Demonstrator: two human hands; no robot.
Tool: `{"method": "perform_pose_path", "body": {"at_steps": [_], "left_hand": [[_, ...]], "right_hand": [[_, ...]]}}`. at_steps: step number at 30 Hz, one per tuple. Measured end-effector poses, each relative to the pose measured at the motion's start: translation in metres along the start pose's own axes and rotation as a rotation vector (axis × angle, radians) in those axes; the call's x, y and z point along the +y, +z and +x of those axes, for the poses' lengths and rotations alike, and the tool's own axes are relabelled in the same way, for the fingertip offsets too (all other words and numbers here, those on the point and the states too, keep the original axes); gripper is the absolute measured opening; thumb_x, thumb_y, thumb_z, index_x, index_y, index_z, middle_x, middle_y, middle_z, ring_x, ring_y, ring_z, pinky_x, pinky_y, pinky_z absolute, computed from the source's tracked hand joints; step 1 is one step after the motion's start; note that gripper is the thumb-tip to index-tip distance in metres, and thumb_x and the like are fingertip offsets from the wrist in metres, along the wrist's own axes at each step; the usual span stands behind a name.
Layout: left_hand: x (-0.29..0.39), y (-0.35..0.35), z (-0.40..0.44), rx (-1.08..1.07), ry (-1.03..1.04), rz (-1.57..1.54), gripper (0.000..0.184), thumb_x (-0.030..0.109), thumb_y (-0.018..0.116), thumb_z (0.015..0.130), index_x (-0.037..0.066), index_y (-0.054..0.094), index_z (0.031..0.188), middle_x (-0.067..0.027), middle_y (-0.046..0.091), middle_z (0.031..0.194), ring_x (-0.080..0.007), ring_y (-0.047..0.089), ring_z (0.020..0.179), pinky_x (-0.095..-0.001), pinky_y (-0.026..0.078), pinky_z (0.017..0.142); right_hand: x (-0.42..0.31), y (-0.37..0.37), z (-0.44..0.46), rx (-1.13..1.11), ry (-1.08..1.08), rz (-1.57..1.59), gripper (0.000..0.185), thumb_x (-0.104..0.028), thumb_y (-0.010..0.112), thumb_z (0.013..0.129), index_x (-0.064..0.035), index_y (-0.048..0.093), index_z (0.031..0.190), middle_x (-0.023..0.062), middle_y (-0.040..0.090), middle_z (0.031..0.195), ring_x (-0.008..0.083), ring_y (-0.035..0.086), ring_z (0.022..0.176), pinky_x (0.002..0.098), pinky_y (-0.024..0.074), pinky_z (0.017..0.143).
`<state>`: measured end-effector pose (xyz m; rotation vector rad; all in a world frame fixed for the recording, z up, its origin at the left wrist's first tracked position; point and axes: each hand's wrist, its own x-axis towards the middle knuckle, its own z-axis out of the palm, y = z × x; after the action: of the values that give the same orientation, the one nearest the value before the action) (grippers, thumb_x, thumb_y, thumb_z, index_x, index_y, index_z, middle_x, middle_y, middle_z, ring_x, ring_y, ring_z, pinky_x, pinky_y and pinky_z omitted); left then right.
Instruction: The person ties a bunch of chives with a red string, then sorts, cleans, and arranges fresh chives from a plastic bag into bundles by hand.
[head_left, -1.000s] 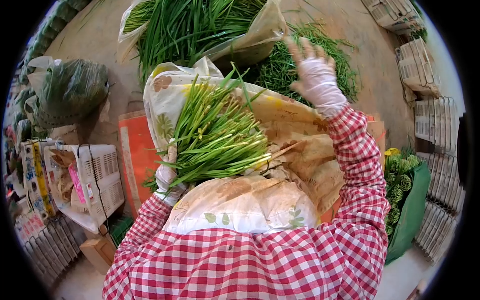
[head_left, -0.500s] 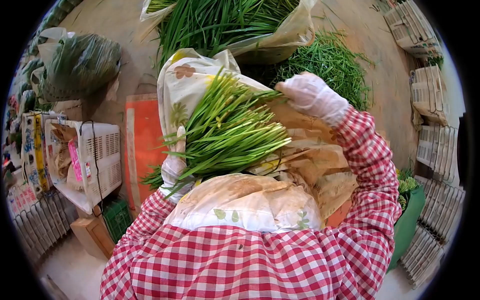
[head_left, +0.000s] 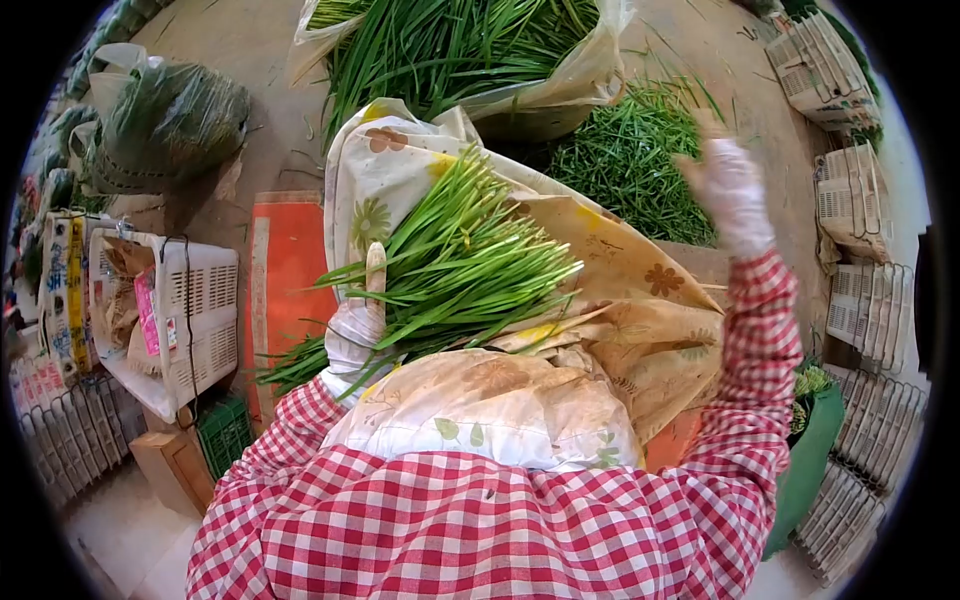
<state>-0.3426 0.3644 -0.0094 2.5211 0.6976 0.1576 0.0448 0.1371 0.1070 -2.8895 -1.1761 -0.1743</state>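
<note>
Across my apron-covered lap lies a thick bunch of garlic chives (head_left: 470,260), pale cut ends pointing right and green tips trailing left. My left hand (head_left: 358,325), in a whitish glove with bare fingertips, is closed round the bunch from its left side, one finger stretched up along it. Out to the right, my gloved right hand (head_left: 728,195) is raised beside a heap of loose green blades (head_left: 635,165) on the floor. Its fingers look spread but are blurred by motion. A few loose blades (head_left: 705,95) show just above that hand.
Ahead stands an open plastic sack (head_left: 560,90) full of long green leaves. A stained floral apron (head_left: 610,260) spreads over my lap. To the left are a white crate (head_left: 205,310), a green crate (head_left: 225,435) and a filled bag (head_left: 170,120). More crates (head_left: 855,200) line the right.
My right hand has left the cut ends of the bunch and swung right and outward, near the heap. The strands it pinched are out of its fingers. My left hand keeps its hold.
</note>
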Motion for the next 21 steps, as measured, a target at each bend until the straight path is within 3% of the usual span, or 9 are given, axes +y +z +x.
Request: {"method": "perform_pose_path", "body": {"at_steps": [1,3,4,6,9,14,18,20,21], "left_hand": [[0.000,0.001,0.001,0.039,0.048,0.010,0.059,0.004,0.046,0.085,0.010,0.026,0.140,-0.0208,0.041,0.132,-0.0338,0.051,0.109,-0.0386,0.045,0.086],[-0.001,0.005,0.001,0.105,0.133,0.042,0.056,0.004,0.045,0.086,0.010,0.027,0.139,-0.0206,0.042,0.131,-0.0335,0.051,0.108,-0.0391,0.045,0.086],[-0.003,0.007,0.002,0.132,0.171,0.057,0.055,0.004,0.045,0.087,0.010,0.028,0.139,-0.0205,0.042,0.131,-0.0333,0.051,0.108,-0.0393,0.045,0.087],[-0.006,0.009,0.004,0.190,0.248,0.081,0.053,0.005,0.044,0.088,0.010,0.030,0.138,-0.0203,0.043,0.130,-0.0330,0.052,0.107,-0.0398,0.044,0.087],[-0.010,0.011,0.004,0.244,0.307,0.077,0.049,0.005,0.042,0.090,0.010,0.032,0.137,-0.0201,0.045,0.128,-0.0325,0.052,0.106,-0.0406,0.043,0.088],[0.000,0.011,0.002,0.074,0.049,-0.207,0.044,0.007,0.043,0.091,0.014,0.038,0.135,-0.0206,0.048,0.123,-0.0332,0.048,0.112,-0.0413,0.040,0.094],[0.007,0.009,-0.003,0.022,-0.041,-0.010,0.042,0.012,0.040,0.093,0.024,0.041,0.133,-0.0205,0.049,0.122,-0.0309,0.048,0.114,-0.0399,0.038,0.097],[-0.004,0.013,-0.003,-0.093,-0.005,0.233,0.040,0.019,0.038,0.095,0.032,0.042,0.132,-0.0191,0.050,0.123,-0.0271,0.048,0.114,-0.0368,0.038,0.097],[-0.004,0.012,-0.001,-0.095,0.009,0.235,0.040,0.019,0.038,0.095,0.032,0.042,0.132,-0.0191,0.050,0.123,-0.0271,0.048,0.114,-0.0368,0.038,0.097]], "right_hand": [[-0.033,0.010,-0.010,0.146,-0.217,0.281,0.040,-0.030,0.063,0.082,-0.0014,0.057,0.109,0.0122,0.063,0.099,0.0225,0.061,0.090,0.0347,0.0501,0.081],[-0.104,-0.006,-0.027,-0.271,-0.330,0.469,0.040,-0.043,0.054,0.085,-0.0056,0.066,0.090,0.0115,0.064,0.089,0.0184,0.061,0.080,0.0325,0.0507,0.071],[-0.125,0.014,-0.029,-0.398,-0.388,0.425,0.049,-0.054,0.050,0.083,-0.0079,0.068,0.088,0.0121,0.064,0.086,0.0189,0.060,0.088,0.0385,0.0464,0.084],[-0.158,0.048,-0.050,-0.182,-0.445,0.288,0.058,-0.062,0.053,0.076,-0.0107,0.067,0.100,0.0131,0.064,0.087,0.0261,0.058,0.096,0.0600,0.0250,0.098],[-0.179,0.050,-0.056,-0.176,-0.438,0.408,0.050,-0.056,0.056,0.078,-0.0127,0.068,0.100,0.0119,0.065,0.089,0.0246,0.058,0.097,0.0518,0.0316,0.098],[-0.140,0.020,-0.045,-0.719,-0.143,1.153,0.030,-0.038,0.057,0.083,-0.0111,0.069,0.091,0.0074,0.066,0.087,0.0172,0.060,0.088,0.0325,0.0444,0.084],[-0.075,-0.001,-0.031,-0.592,-0.024,1.431,0.029,-0.036,0.058,0.083,-0.0125,0.066,0.098,0.0071,0.064,0.095,0.0185,0.058,0.092,0.0356,0.0430,0.086],[-0.084,0.016,-0.020,0.111,-0.061,0.086,0.036,-0.029,0.061,0.081,-0.0163,0.057,0.115,0.0091,0.057,0.112,0.0217,0.052,0.105,0.0426,0.0380,0.092],[-0.092,0.017,-0.017,0.256,-0.147,-0.103,0.048,-0.019,0.063,0.078,-0.0180,0.049,0.124,0.0098,0.049,0.123,0.0249,0.046,0.113,0.0510,0.0324,0.095]]}}
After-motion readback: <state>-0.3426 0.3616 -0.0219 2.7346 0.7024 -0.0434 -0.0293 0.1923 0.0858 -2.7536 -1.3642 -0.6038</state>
